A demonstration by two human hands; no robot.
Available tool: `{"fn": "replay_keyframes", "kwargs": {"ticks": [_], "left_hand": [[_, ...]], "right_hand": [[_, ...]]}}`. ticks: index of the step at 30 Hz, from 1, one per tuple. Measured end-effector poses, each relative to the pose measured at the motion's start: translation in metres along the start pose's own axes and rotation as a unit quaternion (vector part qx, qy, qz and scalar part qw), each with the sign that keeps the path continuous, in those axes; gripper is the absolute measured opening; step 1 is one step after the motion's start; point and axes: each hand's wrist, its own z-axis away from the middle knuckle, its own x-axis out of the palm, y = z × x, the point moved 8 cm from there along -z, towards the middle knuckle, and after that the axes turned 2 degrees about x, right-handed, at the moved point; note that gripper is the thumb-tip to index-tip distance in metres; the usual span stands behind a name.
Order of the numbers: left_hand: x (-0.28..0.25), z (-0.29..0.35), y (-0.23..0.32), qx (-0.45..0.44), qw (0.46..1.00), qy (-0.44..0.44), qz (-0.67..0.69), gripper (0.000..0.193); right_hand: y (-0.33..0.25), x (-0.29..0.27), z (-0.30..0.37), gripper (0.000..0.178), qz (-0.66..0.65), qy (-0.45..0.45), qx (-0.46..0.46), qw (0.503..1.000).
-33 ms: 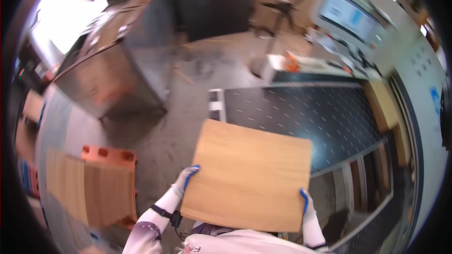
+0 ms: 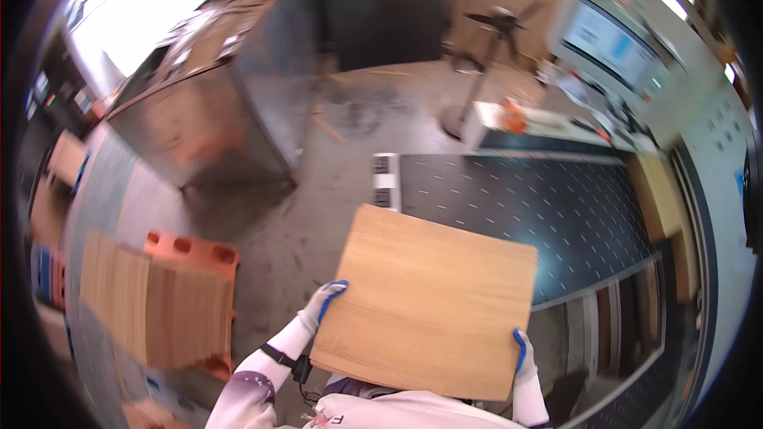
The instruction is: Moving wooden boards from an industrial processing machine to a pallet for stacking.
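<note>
A large light-brown wood-grain panel (image 2: 433,302) is held flat in front of my body, with a layered edge showing at its near left corner. My left hand (image 2: 328,299), in a white glove with blue on the fingers, grips its left edge. On the opposite edge, lower down, my right hand (image 2: 524,349) in a matching glove clasps the panel. The undersides of both grips are hidden beneath it. Beyond the panel lies a dark table top (image 2: 509,191) marked with short white dashes; the panel overlaps its near left part in the view.
Stacked wood-grain panels (image 2: 179,310) rest on an orange pallet (image 2: 191,253) at the left. A large metal bin (image 2: 199,127) stands at the far left. Farther off are a pedestal fan (image 2: 502,20), a white desk ledge (image 2: 548,121) and a monitor (image 2: 608,40). Long boxes (image 2: 656,199) line the right.
The surroundings have shifted slightly to the right in the picture. The panel and both hands sit a little farther right and lower, with the grip unchanged.
</note>
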Motion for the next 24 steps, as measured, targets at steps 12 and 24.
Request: {"fn": "replay_keyframes", "kwargs": {"ticks": [12, 24], "left_hand": [[-0.165, 0.279, 0.025, 0.291, 0.945, 0.118, 0.088, 0.056], [-0.334, 0.648, -0.189, 0.480, 0.716, 0.423, 0.280, 0.054]], "right_hand": [[0.102, 0.164, -0.019, 0.060, 0.294, 0.008, 0.062, 0.954], [0.481, 0.416, 0.015, 0.066, 0.450, -0.378, 0.298, 0.752]]}}
